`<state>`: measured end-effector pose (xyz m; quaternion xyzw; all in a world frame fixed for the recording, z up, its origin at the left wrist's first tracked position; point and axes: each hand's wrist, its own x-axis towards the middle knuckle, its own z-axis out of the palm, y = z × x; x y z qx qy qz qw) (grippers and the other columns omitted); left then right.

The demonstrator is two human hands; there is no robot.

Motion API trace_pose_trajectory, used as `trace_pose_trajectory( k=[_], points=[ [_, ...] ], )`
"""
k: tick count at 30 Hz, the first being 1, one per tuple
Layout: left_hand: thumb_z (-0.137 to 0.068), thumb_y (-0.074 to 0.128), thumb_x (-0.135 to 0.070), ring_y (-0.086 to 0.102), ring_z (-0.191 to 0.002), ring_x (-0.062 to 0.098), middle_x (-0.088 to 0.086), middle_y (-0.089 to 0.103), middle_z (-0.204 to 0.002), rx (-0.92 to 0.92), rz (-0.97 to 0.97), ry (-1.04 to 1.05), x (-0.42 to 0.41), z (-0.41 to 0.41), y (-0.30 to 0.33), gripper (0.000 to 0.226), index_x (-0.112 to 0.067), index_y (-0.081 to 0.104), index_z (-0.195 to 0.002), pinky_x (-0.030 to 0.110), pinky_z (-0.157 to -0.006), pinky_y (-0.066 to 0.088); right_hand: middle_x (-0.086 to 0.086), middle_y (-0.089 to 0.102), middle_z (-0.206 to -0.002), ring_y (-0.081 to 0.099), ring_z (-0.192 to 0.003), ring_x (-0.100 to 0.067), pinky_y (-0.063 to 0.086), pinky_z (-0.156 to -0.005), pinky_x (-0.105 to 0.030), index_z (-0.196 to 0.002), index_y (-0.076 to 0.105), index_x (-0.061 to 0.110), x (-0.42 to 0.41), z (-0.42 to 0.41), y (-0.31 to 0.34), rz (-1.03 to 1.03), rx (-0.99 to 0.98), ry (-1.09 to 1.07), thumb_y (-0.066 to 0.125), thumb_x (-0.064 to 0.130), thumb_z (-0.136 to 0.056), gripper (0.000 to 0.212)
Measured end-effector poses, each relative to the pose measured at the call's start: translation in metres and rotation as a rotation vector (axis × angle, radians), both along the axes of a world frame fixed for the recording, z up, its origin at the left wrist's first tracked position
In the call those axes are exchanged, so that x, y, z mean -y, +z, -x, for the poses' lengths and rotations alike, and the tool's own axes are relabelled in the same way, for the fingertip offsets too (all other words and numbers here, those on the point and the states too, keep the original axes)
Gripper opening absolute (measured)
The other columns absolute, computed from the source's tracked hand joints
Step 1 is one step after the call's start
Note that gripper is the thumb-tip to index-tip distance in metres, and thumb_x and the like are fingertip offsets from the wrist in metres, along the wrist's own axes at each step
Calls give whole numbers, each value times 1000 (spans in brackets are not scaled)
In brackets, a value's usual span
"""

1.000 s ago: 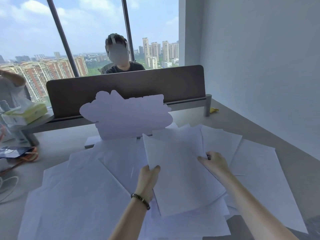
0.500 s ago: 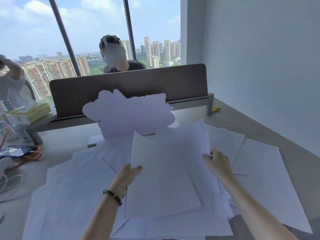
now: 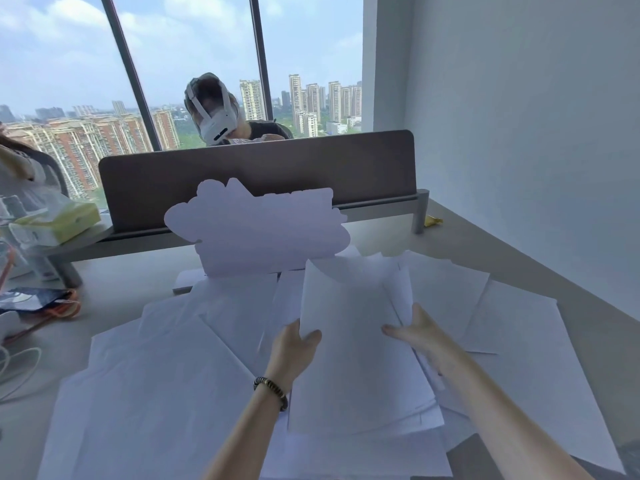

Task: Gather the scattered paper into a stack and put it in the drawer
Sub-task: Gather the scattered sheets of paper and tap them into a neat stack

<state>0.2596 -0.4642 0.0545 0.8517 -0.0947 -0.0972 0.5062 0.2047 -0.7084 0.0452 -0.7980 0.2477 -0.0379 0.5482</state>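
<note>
Our left hand (image 3: 294, 351) pinches the left edge of the top sheet (image 3: 353, 348), thumb on top. Our right hand (image 3: 420, 332) clamps its right edge, thumb flat across the paper. The sheet's long axis runs 6 to 12 o'clock, far end raised and curling slightly. It sits over loose sheets (image 3: 166, 393) fanned at mixed angles across the desk (image 3: 114, 289), from 7 to 4 o'clock. At 12 o'clock stands a cloud-shaped cutout (image 3: 256, 230) before a brown divider (image 3: 363, 168).

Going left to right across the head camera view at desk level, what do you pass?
White cable → orange strap → left hand → held sheet → right hand → yellow scrap by the wall.
</note>
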Motion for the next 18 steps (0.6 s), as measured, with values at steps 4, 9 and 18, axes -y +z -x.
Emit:
trace_pose_trajectory(
  k=[4, 9, 18],
  points=[
    [-87, 60, -29, 43, -65, 21, 7, 48, -76, 12, -31, 42, -1, -5, -4, 29, -2, 51, -91, 31, -57, 33, 0, 37, -156, 36, -143, -20, 32, -114, -35, -153, 27, 15, 1, 8, -1, 2, 93, 43, 77, 19, -84, 85],
    [-63, 65, -63, 62, -103, 29, 2, 65, -107, -38, -1, 91, -11, -21, -12, 54, -29, 50, -102, 48, -89, 53, 21, 25, -145, 21, -143, -3, 19, -109, -21, -159, 11, 20, -5, 24, 14, -110, 278, 78, 63, 8, -97, 82],
    [-58, 53, -86, 24, -149, 24, 1, 30, -160, -57, 196, 214, -31, -23, 13, 120, -24, 19, -156, 48, -120, 25, 28, 52, -137, 44, -136, -5, 33, -118, -38, -145, 38, 40, -6, 36, 29, -216, 446, 82, 66, 8, -94, 66]
  ],
)
